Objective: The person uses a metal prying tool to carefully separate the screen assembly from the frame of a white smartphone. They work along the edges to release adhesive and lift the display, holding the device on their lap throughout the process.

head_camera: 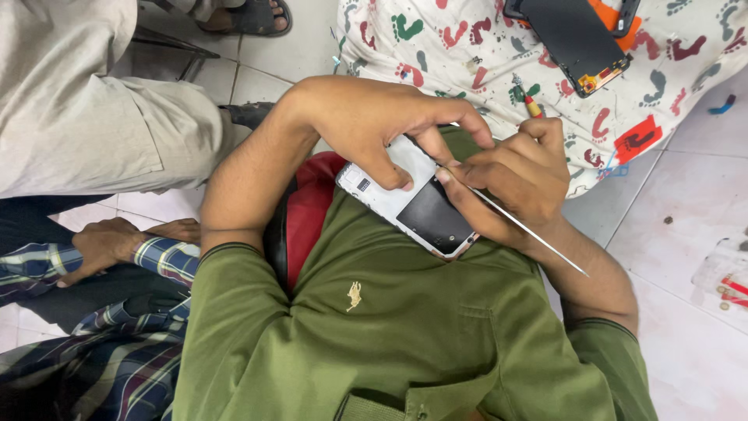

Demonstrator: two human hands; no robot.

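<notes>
Head view, looking down the front of a green polo shirt (405, 327): the left hand (366, 125) grips a white phone body (405, 191) held close against the chest, thumb pressed on its back face and the other fingers (467, 117) curled over the far long edge. The right hand (522, 175) is closed on a thin metal tool (530, 230), its fingertips pinched right at the phone's edge, with the shaft running out past the wrist; a red-and-yellow handled tool (532, 105) pokes up just beyond that hand's knuckles. The phone looks light and stiff, but its opened back shows a dark panel (434, 214) and exposed parts, so it is likely fragile there and best held by the rigid rim, as the left fingers do. The smooth casing could be slippery, so a hold across both long edges seems safer than a pinch at one corner. Beyond both hands, a footprint-patterned cloth (467, 47) carries a black screen panel (573, 39). To the left side, another person's sleeve (86, 101) and hand (101, 245) rest well apart.
</notes>
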